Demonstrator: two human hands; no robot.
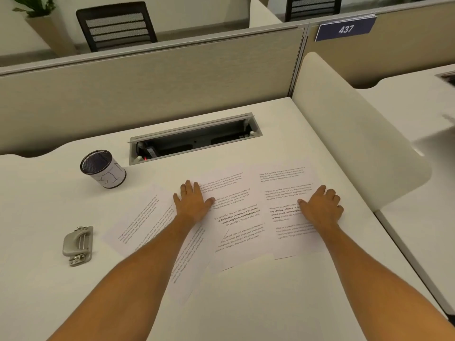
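Three printed sheets lie overlapping on the white desk (270,303): a left sheet (142,222) turned at an angle, a middle sheet (234,217) and a right sheet (285,188). My left hand (192,203) rests flat, fingers straight, on the left edge of the middle sheet. On the right sheet lies my right hand (322,207), palm down with fingers a little bent. Neither hand grips anything.
A black mesh cup (102,168) with a white label marked "BIN" stands at the back left. A grey hole punch (78,244) lies at the left. An open cable tray (194,139) is set in the desk. Beige partitions (147,77) wall the back and right.
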